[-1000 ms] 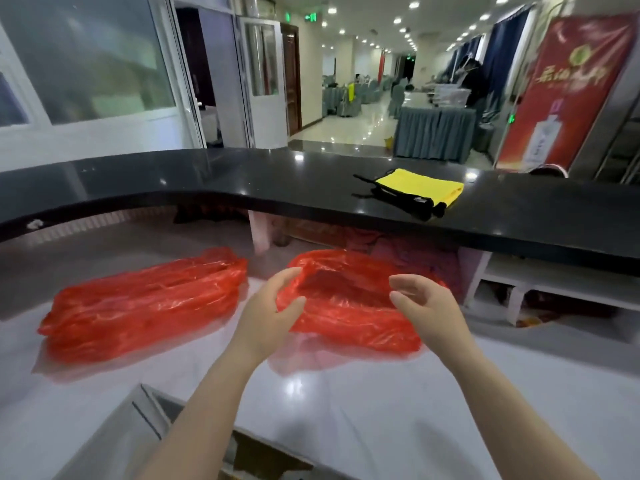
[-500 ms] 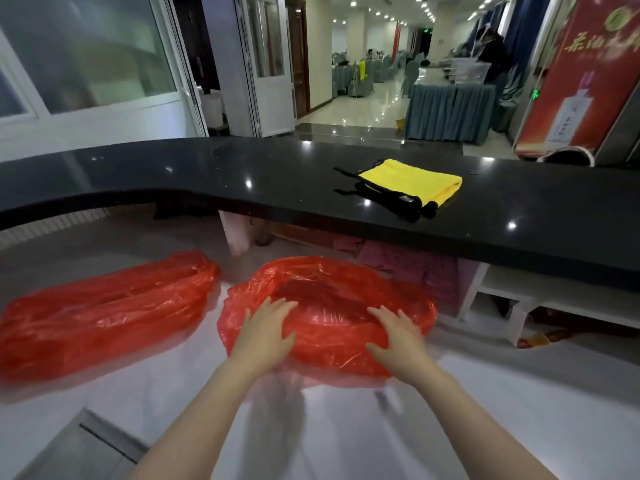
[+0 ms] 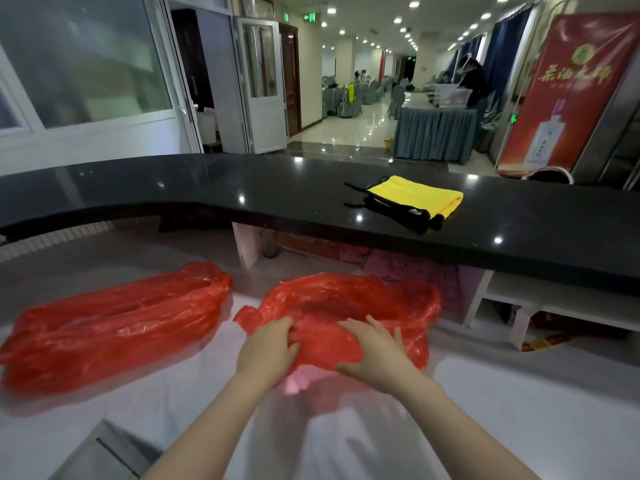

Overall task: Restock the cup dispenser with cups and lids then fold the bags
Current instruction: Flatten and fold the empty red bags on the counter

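Hands first: your left hand [image 3: 268, 346] sits just below the centre of the frame, its fingers curled into the near edge of the right bag [image 3: 349, 306] and bunching the red plastic. Your right hand [image 3: 375, 351] lies beside it on the same bag, fingers spread and pressing down, thumb out toward the near side; whether it pinches any plastic you cannot tell. The two hands are near each other but apart.

That bag is crumpled, lying on the white counter [image 3: 519, 403] at mid-frame, its mouth puffed open toward the top of the picture. The left bag [image 3: 114, 323], also red, lies stretched out at the left of the frame, just beside the first one and untouched by either hand.

Above both, across the middle of the frame, runs a black countertop [image 3: 207, 188], and on it toward the right rests a yellow cloth [image 3: 419, 195] with black straps. A grey metal corner [image 3: 104, 455] shows at the lower left.
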A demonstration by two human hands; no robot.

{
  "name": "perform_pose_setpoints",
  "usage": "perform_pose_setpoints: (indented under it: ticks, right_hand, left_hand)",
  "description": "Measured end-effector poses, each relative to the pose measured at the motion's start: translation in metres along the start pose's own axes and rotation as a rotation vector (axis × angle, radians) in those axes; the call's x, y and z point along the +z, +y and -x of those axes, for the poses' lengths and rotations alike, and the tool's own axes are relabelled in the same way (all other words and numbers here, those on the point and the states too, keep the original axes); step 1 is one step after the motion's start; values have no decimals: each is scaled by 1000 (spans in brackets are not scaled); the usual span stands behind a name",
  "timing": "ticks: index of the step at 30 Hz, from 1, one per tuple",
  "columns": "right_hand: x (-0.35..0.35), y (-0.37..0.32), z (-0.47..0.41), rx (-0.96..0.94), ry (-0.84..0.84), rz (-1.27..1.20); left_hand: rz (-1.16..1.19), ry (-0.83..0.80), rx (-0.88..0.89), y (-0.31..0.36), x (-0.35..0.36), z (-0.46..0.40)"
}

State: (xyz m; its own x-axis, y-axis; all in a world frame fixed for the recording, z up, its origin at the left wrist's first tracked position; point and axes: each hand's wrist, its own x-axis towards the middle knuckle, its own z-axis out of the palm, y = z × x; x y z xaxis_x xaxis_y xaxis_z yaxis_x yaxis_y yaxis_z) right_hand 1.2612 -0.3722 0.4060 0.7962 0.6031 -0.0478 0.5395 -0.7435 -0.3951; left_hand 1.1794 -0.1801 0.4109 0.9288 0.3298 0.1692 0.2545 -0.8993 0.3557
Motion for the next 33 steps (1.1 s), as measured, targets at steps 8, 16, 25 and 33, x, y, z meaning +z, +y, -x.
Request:
perform_pose_setpoints:
  ticks: [8,16,25,33]
  right_hand:
    - [4,-63,15,26,327,-432]
    - [-4,-50,39,302,509,-968]
    - [-6,-36,73,331,507,-916]
    - [-6,-35,90,335,518,-1151]
  left_hand:
    - [603,194,299,13,-46,26]
    - [601,158,-69,-42,-26,38]
    - [781,-119,-76,-31,-20,29]
    - [379,-206,-242,-50,15,43]
